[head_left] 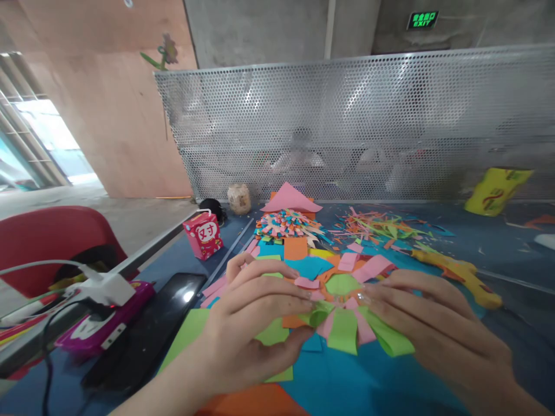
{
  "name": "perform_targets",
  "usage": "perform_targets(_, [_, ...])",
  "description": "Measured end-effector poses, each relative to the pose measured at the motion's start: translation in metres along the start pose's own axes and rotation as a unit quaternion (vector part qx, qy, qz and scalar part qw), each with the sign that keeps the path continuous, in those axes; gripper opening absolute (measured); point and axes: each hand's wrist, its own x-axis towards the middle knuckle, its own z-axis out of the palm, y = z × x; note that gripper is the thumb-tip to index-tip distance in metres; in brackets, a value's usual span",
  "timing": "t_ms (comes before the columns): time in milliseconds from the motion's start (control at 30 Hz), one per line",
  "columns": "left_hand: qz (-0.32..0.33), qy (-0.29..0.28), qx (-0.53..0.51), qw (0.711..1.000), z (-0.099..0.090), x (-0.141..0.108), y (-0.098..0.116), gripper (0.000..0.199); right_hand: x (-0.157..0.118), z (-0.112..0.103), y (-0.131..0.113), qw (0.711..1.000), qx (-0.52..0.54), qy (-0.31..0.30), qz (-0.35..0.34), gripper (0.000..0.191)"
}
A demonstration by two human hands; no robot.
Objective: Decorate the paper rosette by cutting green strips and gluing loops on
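A paper flower [342,285] with a green centre and looped pink, orange and green strips lies over blue paper [347,381]. My left hand [260,323] pinches a curled green strip at the flower's left side, thumb below and fingers above. On the right side, my right hand [433,329] has its fingers together on the flower's edge, beside a green loop; its thumb is hidden. Green sheets [186,332] and an orange sheet [260,401] lie under and around my left hand. Behind the flower are blue and orange paper pieces.
A yellow glue gun [462,274] lies at right. Paper scraps [381,225] and a fringed paper pile [288,225] are farther back. At left are a red drink box [203,234], a black phone [143,329] and a purple power strip [104,323]. A perforated metal screen [347,127] stands behind.
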Motion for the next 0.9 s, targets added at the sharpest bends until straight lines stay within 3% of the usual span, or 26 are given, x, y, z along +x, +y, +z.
perform_targets(467, [0.057, -0.041, 0.045, 0.997, -0.006, -0.005, -0.004, 0.022, 0.006, -0.002, -0.004, 1.0, 0.018, -0.005, 0.018, 0.059])
perform_targets(600, [0.054, -0.005, 0.058, 0.997, -0.005, -0.004, -0.003, 0.02, 0.003, -0.002, -0.002, 1.0, 0.015, -0.008, 0.013, 0.058])
perform_targets(733, [0.042, 0.042, 0.049, 0.997, -0.002, -0.001, -0.002, 0.033, 0.003, -0.002, 0.001, 1.0, 0.018, -0.008, 0.007, 0.058])
perform_targets(900, [-0.002, 0.03, -0.008, 1.0, 0.002, -0.002, -0.003, 0.049, 0.019, 0.001, -0.003, 0.999, 0.018, 0.027, -0.02, 0.054])
